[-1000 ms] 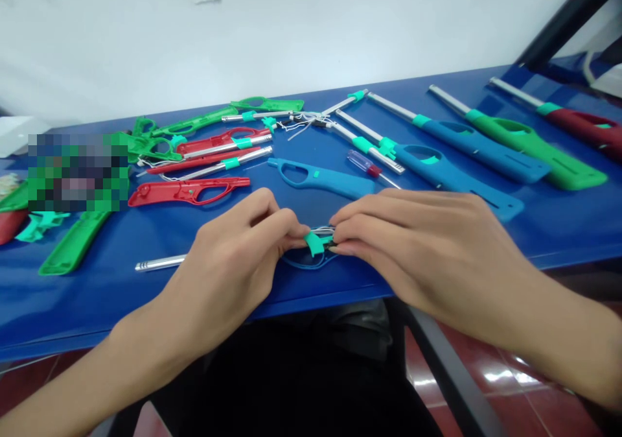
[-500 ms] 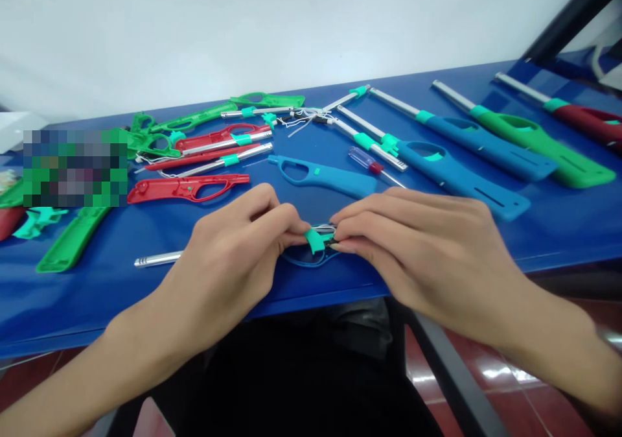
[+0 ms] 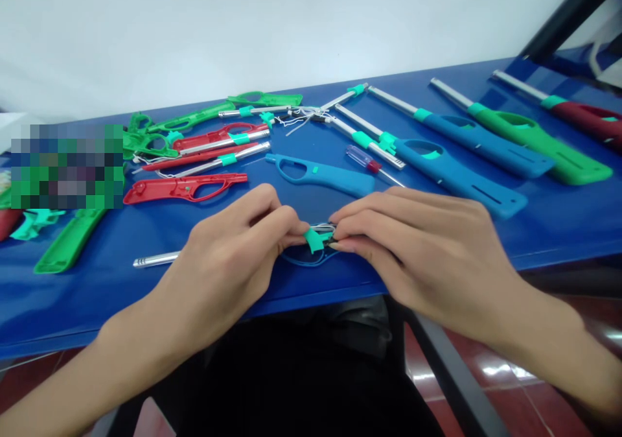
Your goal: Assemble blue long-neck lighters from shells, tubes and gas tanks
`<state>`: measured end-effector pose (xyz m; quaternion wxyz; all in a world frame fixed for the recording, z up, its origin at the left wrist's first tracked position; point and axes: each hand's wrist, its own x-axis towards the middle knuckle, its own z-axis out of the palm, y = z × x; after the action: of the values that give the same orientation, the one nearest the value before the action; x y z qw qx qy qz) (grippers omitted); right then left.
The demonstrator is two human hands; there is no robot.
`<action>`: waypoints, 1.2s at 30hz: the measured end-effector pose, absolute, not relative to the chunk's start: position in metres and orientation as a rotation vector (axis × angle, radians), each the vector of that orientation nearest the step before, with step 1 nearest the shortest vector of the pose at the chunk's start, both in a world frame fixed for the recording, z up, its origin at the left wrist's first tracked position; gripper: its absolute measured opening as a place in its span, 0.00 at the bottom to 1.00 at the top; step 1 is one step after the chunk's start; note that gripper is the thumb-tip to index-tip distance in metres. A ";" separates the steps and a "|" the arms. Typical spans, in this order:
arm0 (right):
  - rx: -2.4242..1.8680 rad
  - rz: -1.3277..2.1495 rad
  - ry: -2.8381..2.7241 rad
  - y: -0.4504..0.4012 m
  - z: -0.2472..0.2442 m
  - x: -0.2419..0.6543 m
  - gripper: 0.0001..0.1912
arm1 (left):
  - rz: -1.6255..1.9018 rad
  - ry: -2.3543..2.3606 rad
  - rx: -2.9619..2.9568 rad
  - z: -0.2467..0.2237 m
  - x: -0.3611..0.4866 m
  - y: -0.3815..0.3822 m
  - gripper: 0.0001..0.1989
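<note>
Close to the table's front edge, a teal trigger piece [image 3: 315,239] sits above an open blue lighter shell [image 3: 307,260]. My left hand [image 3: 233,249] is closed, thumb and forefinger pinching the teal trigger's left end. A metal lighter tube [image 3: 155,259] sticks out to the left from beneath this hand. From the right, my right hand [image 3: 418,249] pinches the lighter's inner parts, where white wires [image 3: 324,227] and a small dark piece show by the fingertips. Both hands hide most of the shell. Just beyond them lies a blue shell half [image 3: 325,176].
A screwdriver [image 3: 364,161] lies behind my right hand. Whole lighters, blue [image 3: 466,174], green [image 3: 549,145] and red [image 3: 583,116], line the right. Red shells [image 3: 184,188], green shells [image 3: 72,242] and wired tubes [image 3: 243,111] spread left and back, before a white wall.
The teal trigger has tilted slightly between my fingers. Both hands keep their pinch in nearly the same place. The whole view has shifted a little.
</note>
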<state>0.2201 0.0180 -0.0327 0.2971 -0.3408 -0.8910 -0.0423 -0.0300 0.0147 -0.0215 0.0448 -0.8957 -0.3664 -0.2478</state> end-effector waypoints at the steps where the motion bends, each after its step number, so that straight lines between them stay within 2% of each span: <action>1: -0.908 -0.110 -2.368 0.018 -0.033 0.220 0.12 | -0.753 -1.111 -2.759 -0.021 -0.031 0.015 0.09; 7: -0.873 -0.107 -2.359 0.019 -0.033 0.222 0.11 | -0.788 -1.040 -2.833 -0.015 -0.032 0.023 0.05; 15: -0.886 -0.093 -2.367 0.018 -0.032 0.222 0.13 | -0.786 -1.001 -2.905 -0.007 -0.028 0.028 0.11; 19: -0.903 -0.060 -2.359 0.019 -0.033 0.222 0.12 | -0.803 -1.050 -2.861 -0.012 -0.027 0.027 0.10; 25: -0.952 0.128 -2.333 0.017 -0.030 0.226 0.04 | -0.912 -1.120 -2.809 -0.019 -0.028 0.017 0.05; 29: -1.012 0.132 -2.350 0.012 -0.020 0.224 0.10 | -0.992 -1.317 -2.839 -0.018 -0.028 0.003 0.13; 33: -0.939 0.076 -2.435 0.012 -0.015 0.216 0.09 | -0.903 -1.410 -2.767 -0.020 -0.035 -0.008 0.22; 36: -0.863 0.031 -2.455 0.014 -0.014 0.208 0.11 | -0.899 -1.361 -2.763 -0.026 -0.040 -0.010 0.21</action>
<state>0.2075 0.0145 -0.0137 0.2661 -0.3196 -0.9093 0.0115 -0.0398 -0.0100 -0.0257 -0.0338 -0.8606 -0.4240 -0.2801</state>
